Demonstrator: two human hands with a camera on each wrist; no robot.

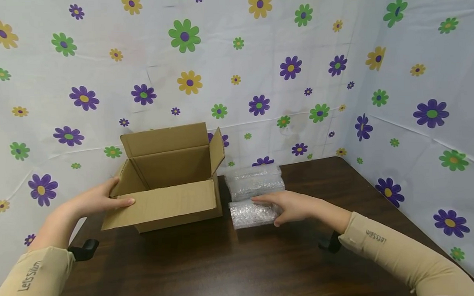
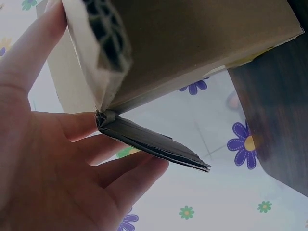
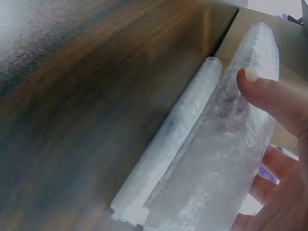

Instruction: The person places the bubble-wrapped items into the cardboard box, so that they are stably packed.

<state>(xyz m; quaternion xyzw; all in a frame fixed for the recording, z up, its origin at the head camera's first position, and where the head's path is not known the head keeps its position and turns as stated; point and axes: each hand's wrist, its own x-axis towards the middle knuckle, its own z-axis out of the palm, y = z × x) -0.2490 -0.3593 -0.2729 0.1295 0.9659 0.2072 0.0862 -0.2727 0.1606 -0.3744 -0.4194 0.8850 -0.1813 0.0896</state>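
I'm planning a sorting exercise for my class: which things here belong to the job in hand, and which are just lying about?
Belong to the job:
cardboard box, gripped by the left hand
bubble wrap beside it, one piece held by the right hand

Just the setting, not handled:
table underneath
flowered sheet behind

White hangings [image 1: 217,39] with purple, green and yellow flowers [image 1: 189,82] border a dark, wood-grained table [image 1: 210,266].
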